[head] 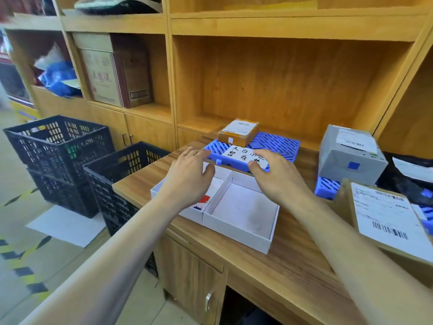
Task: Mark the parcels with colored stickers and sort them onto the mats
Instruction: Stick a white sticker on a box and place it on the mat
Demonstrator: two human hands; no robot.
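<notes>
Left hand [187,177]: hovered open, holding nothing, over the white tray [236,228] with its sticker sheet [204,200].
Right hand [278,177]: open, empty, beside the blue mat [276,144].
Brown parcel [237,132]: sat on that mat.
Grey parcel [349,156]: rested on another mat to the right.

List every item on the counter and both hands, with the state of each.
Brown parcel: on blue mat, white sticker.
Grey parcel: blue sticker, on another mat.
White tray: right section bare, stickers left.
Left hand: open, over tray.
Right hand: open, holding nothing.
</notes>
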